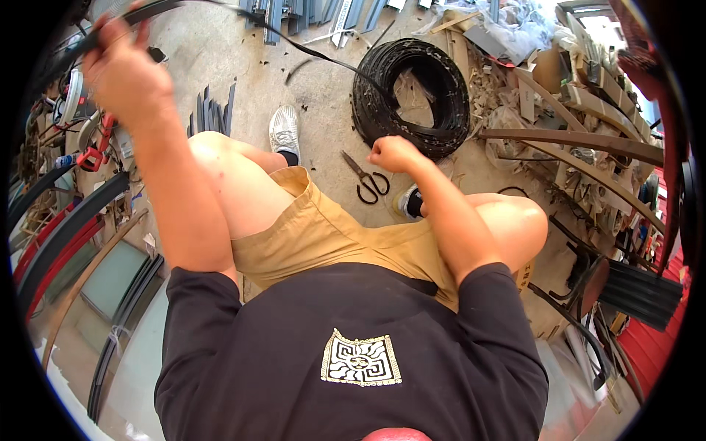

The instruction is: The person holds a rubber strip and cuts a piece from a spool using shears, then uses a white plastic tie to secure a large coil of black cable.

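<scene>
Stretching leftward from the coil [371, 92] near the clenched right hand [393, 154], the black strip [305, 48] reaches the left hand [129, 77] grasping it.

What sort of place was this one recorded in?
Probably a workshop or its yard: a big black coil and scissors lie on the floor, with dark strips by one foot.

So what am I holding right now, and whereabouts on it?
Your left hand grips a black strip partway along its visible length. Your right hand is curled near the black coil, with nothing visible in it.
</scene>
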The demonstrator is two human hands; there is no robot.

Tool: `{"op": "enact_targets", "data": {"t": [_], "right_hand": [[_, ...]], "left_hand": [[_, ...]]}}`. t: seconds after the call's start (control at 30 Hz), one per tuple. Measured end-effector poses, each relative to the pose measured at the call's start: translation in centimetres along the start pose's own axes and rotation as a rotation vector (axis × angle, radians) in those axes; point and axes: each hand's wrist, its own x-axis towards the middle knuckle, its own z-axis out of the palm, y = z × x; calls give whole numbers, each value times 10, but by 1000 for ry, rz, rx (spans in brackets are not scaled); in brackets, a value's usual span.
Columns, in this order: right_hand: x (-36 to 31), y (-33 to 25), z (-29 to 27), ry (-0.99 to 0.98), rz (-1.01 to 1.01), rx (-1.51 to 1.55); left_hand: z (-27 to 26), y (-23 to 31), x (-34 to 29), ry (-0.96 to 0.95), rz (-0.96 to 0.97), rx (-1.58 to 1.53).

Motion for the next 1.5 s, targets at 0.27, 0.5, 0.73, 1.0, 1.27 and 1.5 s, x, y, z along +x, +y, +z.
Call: {"op": "enact_targets", "data": {"t": [0.27, 0.5, 0.73, 1.0, 1.27, 1.5], "right_hand": [[64, 80, 168, -88, 297, 27], [62, 64, 171, -153, 580, 118], [64, 68, 201, 32, 560, 11], [64, 79, 212, 4, 554, -59], [71, 68, 191, 45, 350, -12], [80, 21, 142, 110, 294, 75]], "left_hand": [[-60, -22, 35, 230, 64, 45], [-54, -29, 31, 15, -182, -21], [-42, -26, 35, -118, -202, -44], [-27, -23, 22, -93, -208, -37], [-10, -20, 5, -83, -289, -49], [-25, -26, 13, -182, -342, -81]]}}
